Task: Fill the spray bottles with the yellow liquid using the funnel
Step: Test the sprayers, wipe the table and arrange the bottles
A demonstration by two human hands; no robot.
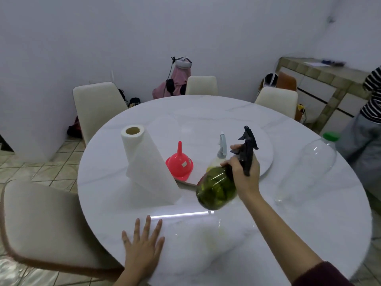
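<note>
Right hand point(244, 174) grips a green transparent spray bottle with black trigger head point(218, 188), held tilted above the round white marble table point(309, 213).

Its fingers are curled around the bottle's neck. Left hand point(142, 246) lies flat on the table edge, fingers straight and spread. A red plastic funnel point(179, 164) stands mouth-down beside a white paper towel roll point(144, 162); a second, pale-headed spray bottle point(220, 151) stands just behind the green one. A large clear plastic bottle with green cap point(309, 166) lies at the right.

Head view, downward over table point(226, 234)
</note>
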